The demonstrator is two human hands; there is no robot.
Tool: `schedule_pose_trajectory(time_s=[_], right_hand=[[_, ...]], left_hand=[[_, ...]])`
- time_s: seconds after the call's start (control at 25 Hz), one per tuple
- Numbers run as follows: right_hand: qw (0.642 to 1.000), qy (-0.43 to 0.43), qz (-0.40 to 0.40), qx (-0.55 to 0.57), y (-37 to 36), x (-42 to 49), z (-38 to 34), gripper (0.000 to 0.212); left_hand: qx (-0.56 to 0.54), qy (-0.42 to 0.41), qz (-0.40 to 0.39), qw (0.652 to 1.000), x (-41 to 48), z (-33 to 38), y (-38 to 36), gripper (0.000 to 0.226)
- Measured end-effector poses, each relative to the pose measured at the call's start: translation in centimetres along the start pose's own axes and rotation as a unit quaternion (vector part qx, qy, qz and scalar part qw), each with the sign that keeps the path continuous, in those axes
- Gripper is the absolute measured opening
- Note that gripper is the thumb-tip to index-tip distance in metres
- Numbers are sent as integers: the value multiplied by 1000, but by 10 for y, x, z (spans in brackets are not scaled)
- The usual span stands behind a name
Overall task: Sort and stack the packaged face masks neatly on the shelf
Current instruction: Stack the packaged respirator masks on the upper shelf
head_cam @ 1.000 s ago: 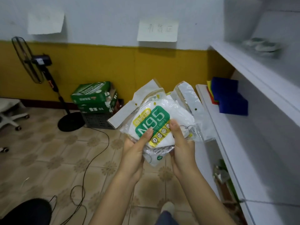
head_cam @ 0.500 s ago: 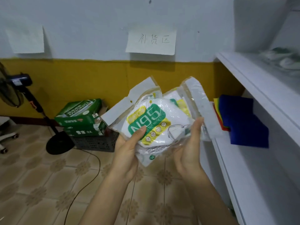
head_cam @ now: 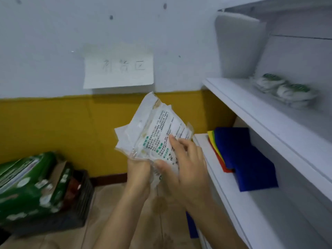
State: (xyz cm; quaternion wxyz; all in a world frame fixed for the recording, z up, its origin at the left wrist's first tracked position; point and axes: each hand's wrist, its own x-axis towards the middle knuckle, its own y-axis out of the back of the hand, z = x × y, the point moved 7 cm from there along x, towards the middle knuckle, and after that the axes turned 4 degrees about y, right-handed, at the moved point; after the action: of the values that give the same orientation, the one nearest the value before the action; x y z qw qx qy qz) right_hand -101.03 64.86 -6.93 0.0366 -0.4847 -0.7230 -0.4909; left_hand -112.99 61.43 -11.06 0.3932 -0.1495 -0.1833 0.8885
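Observation:
I hold a bundle of packaged face masks [head_cam: 154, 133] in clear plastic, its printed back side facing me, raised in front of the yellow wall. My left hand [head_cam: 139, 169] grips the bundle's lower edge from underneath. My right hand [head_cam: 185, 159] holds its right side, fingers laid over the printed back. On the white shelf unit's upper board [head_cam: 251, 112] lie two more mask packs [head_cam: 285, 90] with green labels, far right. The bundle is left of the shelf, apart from it.
Folded blue, yellow and red cloths [head_cam: 242, 157] lie on the lower shelf board [head_cam: 251, 212]. Green cartons [head_cam: 30, 184] sit on a dark crate [head_cam: 77, 200] on the tiled floor at left. A paper note [head_cam: 118, 71] hangs on the wall.
The bundle has been turned over: the green N95 front faced me before, now the printed back does. It has risen, and the view has swung up and right toward the shelf.

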Motion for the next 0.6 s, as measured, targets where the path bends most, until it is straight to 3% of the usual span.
schedule_pose_trajectory(time_s=[0.12, 0.28, 0.44, 0.6], right_hand=[[997, -10, 77, -29, -22, 72, 37, 93], [990, -80, 108, 46, -40, 142, 82, 98], [967, -144, 201, 63, -18, 181, 141, 89], [953, -181, 236, 64, -1, 207, 212, 80]], left_hand=[[-9, -12, -92, 996, 83, 15, -26, 37], [31, 0, -176, 984, 181, 23, -71, 28], [41, 44, -292, 954, 236, 9, -144, 60], [57, 61, -338, 937, 273, -21, -219, 46]])
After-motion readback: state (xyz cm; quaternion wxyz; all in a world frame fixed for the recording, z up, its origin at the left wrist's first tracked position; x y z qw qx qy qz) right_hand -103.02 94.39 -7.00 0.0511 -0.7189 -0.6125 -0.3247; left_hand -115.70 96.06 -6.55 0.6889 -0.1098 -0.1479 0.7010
